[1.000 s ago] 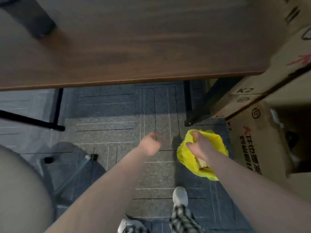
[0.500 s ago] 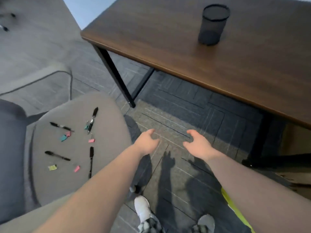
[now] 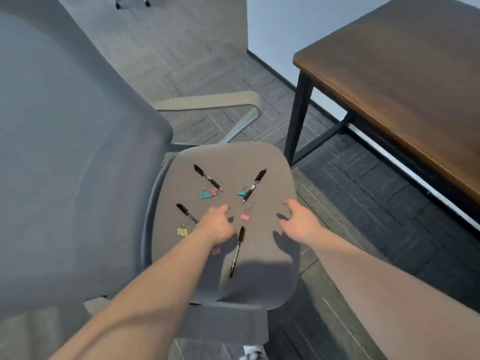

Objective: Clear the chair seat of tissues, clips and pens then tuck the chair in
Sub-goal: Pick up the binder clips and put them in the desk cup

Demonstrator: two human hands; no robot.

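Observation:
A grey chair seat (image 3: pixel 270 172) lies below me with several black pens and small binder clips on it. One pen (image 3: pixel 237 252) lies near the seat's front, another pen (image 3: pixel 207 177) at the back, a third pen (image 3: pixel 254 185) at the back right. A teal clip (image 3: pixel 205 194), a pink clip (image 3: pixel 245 216) and a yellow clip (image 3: pixel 182 231) show among them. My left hand (image 3: pixel 217 224) hovers over the seat's middle, fingers apart, holding nothing. My right hand (image 3: pixel 298 222) hovers over the seat's right side, also open. No tissues show on the seat.
The chair's tall grey backrest (image 3: pixel 65 157) fills the left. Its far armrest (image 3: pixel 207 102) juts out behind the seat. A brown wooden desk (image 3: pixel 405 81) on black legs stands at the right. Grey carpet tiles cover the floor. My shoe (image 3: pixel 253 355) shows at the bottom.
My view swung left from the desk and yellow bag to the chair. My right hand left the yellow bag, and both empty hands now hover over the seat.

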